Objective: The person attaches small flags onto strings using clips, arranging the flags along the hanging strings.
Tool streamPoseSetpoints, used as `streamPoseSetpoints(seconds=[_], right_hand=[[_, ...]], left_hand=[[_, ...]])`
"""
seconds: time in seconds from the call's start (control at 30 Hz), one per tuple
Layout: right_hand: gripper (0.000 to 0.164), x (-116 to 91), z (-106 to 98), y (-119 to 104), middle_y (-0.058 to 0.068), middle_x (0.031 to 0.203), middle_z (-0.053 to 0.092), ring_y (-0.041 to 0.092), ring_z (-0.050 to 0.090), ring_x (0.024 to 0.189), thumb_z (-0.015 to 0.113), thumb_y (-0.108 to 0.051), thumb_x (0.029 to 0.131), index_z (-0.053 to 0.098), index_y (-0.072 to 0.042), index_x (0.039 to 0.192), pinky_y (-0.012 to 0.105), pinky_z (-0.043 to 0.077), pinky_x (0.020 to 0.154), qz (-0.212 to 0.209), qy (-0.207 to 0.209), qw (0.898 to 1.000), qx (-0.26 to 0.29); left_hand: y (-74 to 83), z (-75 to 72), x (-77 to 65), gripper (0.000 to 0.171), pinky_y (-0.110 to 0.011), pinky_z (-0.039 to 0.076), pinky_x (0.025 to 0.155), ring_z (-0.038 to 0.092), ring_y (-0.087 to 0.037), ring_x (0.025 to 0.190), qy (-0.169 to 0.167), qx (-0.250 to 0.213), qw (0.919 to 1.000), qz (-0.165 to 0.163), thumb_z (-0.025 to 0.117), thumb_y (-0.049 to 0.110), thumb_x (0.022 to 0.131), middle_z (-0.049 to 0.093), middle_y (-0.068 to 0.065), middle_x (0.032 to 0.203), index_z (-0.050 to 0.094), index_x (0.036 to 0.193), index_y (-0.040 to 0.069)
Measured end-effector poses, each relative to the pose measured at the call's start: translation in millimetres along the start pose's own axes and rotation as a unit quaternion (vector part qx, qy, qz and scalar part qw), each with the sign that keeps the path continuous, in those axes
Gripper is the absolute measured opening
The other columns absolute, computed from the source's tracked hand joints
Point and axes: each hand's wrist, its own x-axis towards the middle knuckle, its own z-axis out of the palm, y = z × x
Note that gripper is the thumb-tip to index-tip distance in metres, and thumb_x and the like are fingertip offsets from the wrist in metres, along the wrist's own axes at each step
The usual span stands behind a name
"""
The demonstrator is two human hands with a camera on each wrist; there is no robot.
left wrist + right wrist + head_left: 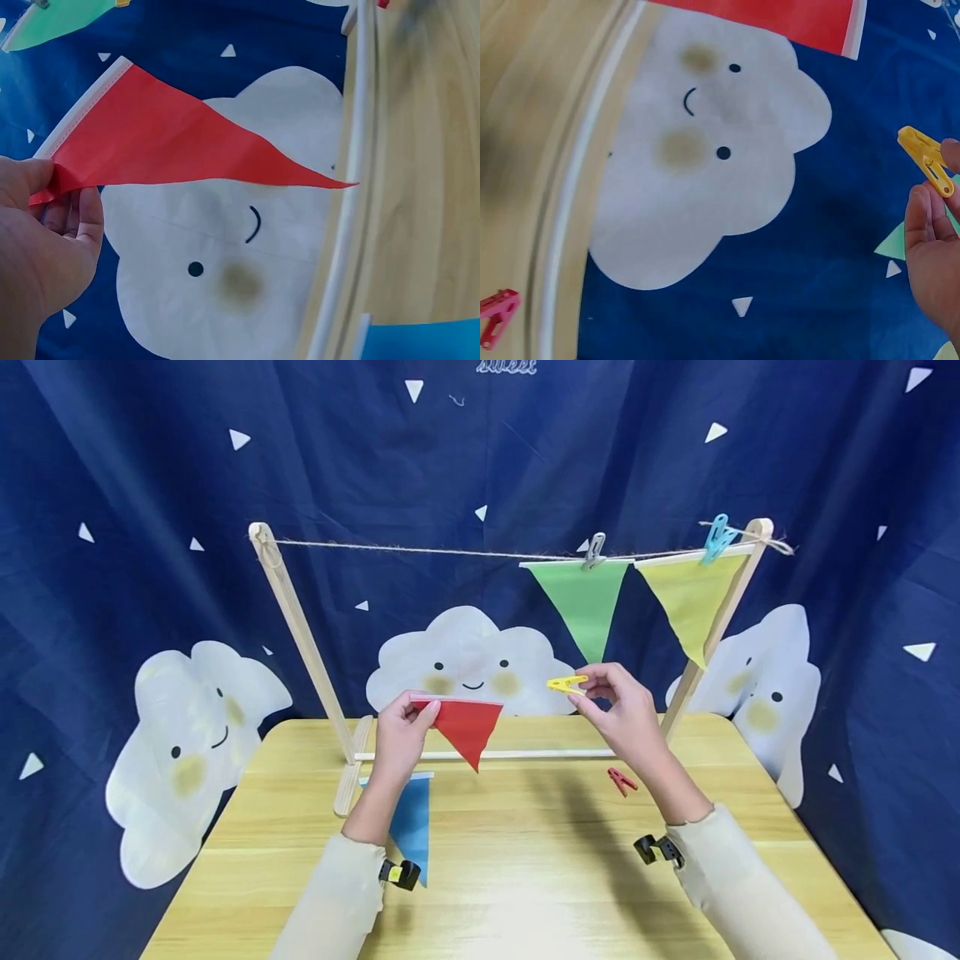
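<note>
A red triangular pennant (468, 727) with a white top edge hangs from my left hand (401, 735), which pinches its upper left corner between thumb and fingers. In the left wrist view the same pennant (172, 142) spreads out from the fingertips. My right hand (618, 706) holds a yellow clothespin (567, 683) by one end, raised above the table to the right of the red pennant. In the right wrist view the yellow clothespin (926, 159) sits between thumb and fingers. Behind that hand, a grey clothespin (594, 550) holds a green pennant (585, 602) on the string (420, 550).
A yellow pennant (690, 593) hangs at the right under blue clothespins (717, 539). Wooden posts (300, 635) carry the string, joined low by a white rod (525, 754). A blue pennant (412, 827) and a red clothespin (622, 782) lie on the wooden table (517, 860).
</note>
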Motion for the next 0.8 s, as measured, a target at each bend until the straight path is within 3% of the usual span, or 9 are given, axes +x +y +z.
streamPoseSetpoints(seconds=[0.2, 0.53, 0.8], right_hand=[[0.027, 11.6, -3.6, -10.9, 0.013, 0.104, 0.069, 0.019, 0.066, 0.09, 0.08, -0.002, 0.088, 0.07, -0.002, 0.113, 0.012, 0.055, 0.083, -0.015, 0.003, 1.0, 0.002], [0.032, 30.8, -9.9, -34.0, 0.011, 0.108, 0.069, 0.017, 0.065, 0.093, 0.081, -0.001, 0.087, 0.069, 0.0, 0.117, 0.011, 0.053, 0.087, -0.031, 0.024, 0.999, 0.03], [0.03, 46.6, -18.5, -50.3, 0.009, 0.109, 0.069, 0.013, 0.064, 0.095, 0.079, -0.005, 0.091, 0.068, -0.002, 0.118, 0.011, 0.053, 0.089, -0.032, 0.017, 0.999, 0.018]], left_hand=[[11.4, 1.9, 7.4, 0.018, -0.02, 0.06, 0.078, 0.068, -0.014, 0.083, 0.001, -0.009, 0.9998, 0.018, 0.07, 0.009, 0.098, 0.07, -0.022, 0.108, 0.069, 0.111, -0.004], [28.7, 5.5, 22.4, 0.021, -0.02, 0.059, 0.078, 0.068, -0.017, 0.083, -0.009, 0.002, 0.999, 0.043, 0.071, 0.017, 0.099, 0.071, -0.017, 0.106, 0.071, 0.111, 0.0], [42.3, 8.9, 32.9, 0.022, -0.028, 0.061, 0.082, 0.066, -0.018, 0.086, -0.016, 0.012, 0.9983, 0.055, 0.071, 0.016, 0.098, 0.07, -0.018, 0.107, 0.07, 0.112, -0.001]])
